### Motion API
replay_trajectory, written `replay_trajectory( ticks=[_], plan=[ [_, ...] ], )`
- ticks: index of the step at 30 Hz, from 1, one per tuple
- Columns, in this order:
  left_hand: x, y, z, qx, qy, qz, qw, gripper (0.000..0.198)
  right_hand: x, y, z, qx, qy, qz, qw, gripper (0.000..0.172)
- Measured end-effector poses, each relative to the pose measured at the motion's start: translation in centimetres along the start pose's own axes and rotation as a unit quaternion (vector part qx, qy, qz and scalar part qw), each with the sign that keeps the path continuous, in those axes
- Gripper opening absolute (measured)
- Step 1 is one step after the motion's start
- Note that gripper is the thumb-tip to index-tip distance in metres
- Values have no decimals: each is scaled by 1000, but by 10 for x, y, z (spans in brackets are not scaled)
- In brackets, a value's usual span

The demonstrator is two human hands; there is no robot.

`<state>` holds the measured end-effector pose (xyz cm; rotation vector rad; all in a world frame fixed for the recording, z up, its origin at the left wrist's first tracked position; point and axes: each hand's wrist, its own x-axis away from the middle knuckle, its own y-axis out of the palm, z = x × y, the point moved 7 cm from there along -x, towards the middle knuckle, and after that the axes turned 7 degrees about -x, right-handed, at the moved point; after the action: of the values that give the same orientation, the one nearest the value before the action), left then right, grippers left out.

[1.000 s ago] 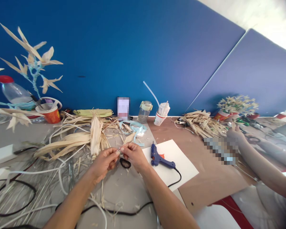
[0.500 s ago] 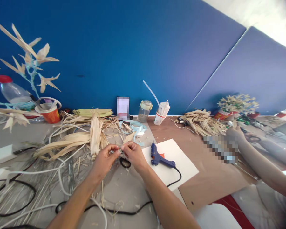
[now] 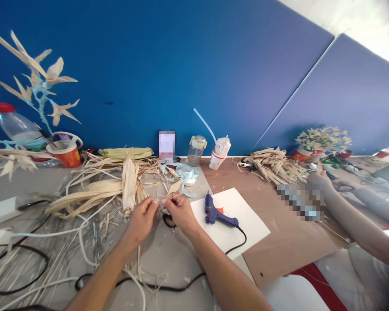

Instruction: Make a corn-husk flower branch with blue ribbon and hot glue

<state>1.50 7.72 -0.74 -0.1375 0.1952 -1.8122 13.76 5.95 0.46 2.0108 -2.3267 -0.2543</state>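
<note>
My left hand [image 3: 145, 216] is closed in a pinch, thumb against forefinger; whatever lies between them is too small to make out. Close beside it, with a small gap between the fingertips, my right hand [image 3: 180, 212] pinches a thin pale strand [image 3: 172, 198]. Partly hidden behind my right hand is a black ring-shaped roll [image 3: 168, 221] on the table. Dry corn husks [image 3: 129, 183] are heaped just beyond my left hand. To the right of my right hand, a blue glue gun [image 3: 218, 212] rests on a white sheet [image 3: 246, 211].
Light blue ribbon [image 3: 188, 173], a lidded jar [image 3: 196, 151] and a paper cup [image 3: 216, 160] stand toward the wall. White cable [image 3: 84, 242] and loose husk fibres cover the left side. At right, another person's hand [image 3: 320, 183] works near more husks [image 3: 275, 164].
My hands have drawn slightly apart; the left fingertips have moved left, away from the right ones. The glue gun and husks stay where they were.
</note>
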Motion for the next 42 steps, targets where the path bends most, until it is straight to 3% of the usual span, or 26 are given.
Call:
replay_trajectory(
  ticks=[4, 9, 18, 26, 37, 42],
  plan=[
    [1, 6, -8, 79, -55, -20, 995, 39, 0, 1, 1, -9, 10, -4, 1000, 18],
    [1, 1, -3, 178, -88, 9, 980, 42, -1, -4, 4, -29, 30, 19, 999, 18],
    [2, 6, -5, 134, -84, -19, 987, 46, -2, -4, 4, 10, 11, 9, 1000, 19],
    [6, 14, -12, 214, -173, -56, 960, 46, -2, -2, 1, 28, -9, 9, 1000, 17],
    [5, 11, -8, 230, -165, -36, 958, 44, -1, -2, 2, 31, 12, 10, 999, 19],
    [0, 1, -3, 204, -88, 7, 975, 36, -2, -4, 4, 21, 24, 16, 999, 21]
  ],
)
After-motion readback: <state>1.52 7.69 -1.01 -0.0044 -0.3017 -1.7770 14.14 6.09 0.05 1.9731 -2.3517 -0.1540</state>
